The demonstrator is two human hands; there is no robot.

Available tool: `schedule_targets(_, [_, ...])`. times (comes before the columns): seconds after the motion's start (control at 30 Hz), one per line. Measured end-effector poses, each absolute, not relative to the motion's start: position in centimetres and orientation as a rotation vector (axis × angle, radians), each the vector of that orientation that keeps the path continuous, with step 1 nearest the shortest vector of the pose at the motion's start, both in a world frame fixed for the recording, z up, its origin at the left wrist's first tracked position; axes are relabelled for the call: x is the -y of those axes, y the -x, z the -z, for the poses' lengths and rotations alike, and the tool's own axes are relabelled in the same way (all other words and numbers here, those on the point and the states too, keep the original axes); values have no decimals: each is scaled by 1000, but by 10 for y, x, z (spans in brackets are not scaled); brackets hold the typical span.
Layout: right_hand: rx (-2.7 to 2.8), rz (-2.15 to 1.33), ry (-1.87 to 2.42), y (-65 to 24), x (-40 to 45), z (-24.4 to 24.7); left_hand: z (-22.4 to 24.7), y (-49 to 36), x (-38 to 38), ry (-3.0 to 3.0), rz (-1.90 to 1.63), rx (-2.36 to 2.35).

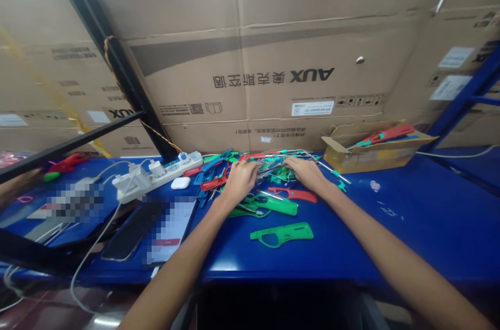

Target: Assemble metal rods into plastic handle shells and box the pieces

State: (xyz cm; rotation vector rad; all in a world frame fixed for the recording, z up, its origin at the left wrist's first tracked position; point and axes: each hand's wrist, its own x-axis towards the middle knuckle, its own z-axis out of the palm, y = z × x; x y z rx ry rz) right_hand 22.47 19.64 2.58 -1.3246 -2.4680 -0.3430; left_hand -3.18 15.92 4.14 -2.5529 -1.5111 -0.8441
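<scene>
Both hands are at a loose pile of lighter parts at the back of the blue table. My left hand [242, 178] is closed at the pile's middle, its fingertips pinched together; what they hold is too small to make out. Facing it, my right hand [307, 171] has its fingers bent and pressed onto thin parts that I cannot tell apart. Around them lie a red lighter casing [295, 194], a green lighter casing [278, 205], blue casings and thin metal tubes. Nearer to me, apart from the pile, lies another green casing [304, 231].
A cardboard box [367, 161] with red casings stands back right. On the left are a white power strip [164, 176], a white earbud case [180, 183], a black phone [133, 231] and black frame bars. Another person's arm [19, 184] shows far left. Cardboard walls the back.
</scene>
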Motion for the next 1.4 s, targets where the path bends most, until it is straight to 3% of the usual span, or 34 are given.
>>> schedule_targets(0.57, [2271,483,1175,-219,-166,-49,-54,29,-146,2658,1299,1276])
schedule_targets(0.9, [2280,284,970,-210,-167,-36,-58,32,-147,2756,1453,1372])
schedule_targets(1.17, [2393,106,712,-199,-164,-23,-49,35,-154,2769,1425,1403])
schedule_targets(1.4, [2226,108,942,-215,-167,-42,-48,37,-155,2697,1397,1416])
